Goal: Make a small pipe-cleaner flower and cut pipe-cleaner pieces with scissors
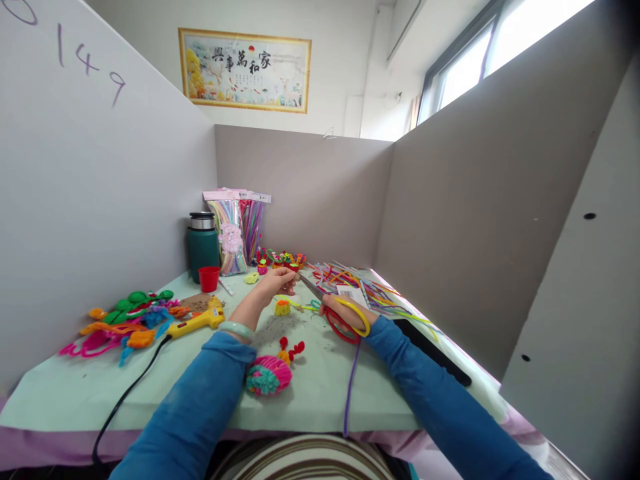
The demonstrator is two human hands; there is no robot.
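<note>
My right hand [345, 308] grips a pair of scissors [367, 323] with red and yellow handles, blades pointing forward and left. At the blade tips, my left hand [278, 281] has its fingers pinched together; what lies between them is too small to make out. Under the hands sits a small yellow and orange fuzzy piece [283, 307]. Nearer to me rests a pink and teal fuzzy craft piece [270, 375] with red-tipped stalks. A purple pipe cleaner [351, 390] hangs from below the scissors towards the table's front edge.
Left are a yellow glue gun [197, 324] with a black cord, colourful fuzzy pieces [137, 320], a red cup [209, 279] and a green bottle [203, 244]. Bagged pipe cleaners [230, 233] stand behind. Loose pipe cleaners [370, 283] and a black flat object [434, 353] lie right. Partitions [305, 180] surround the table.
</note>
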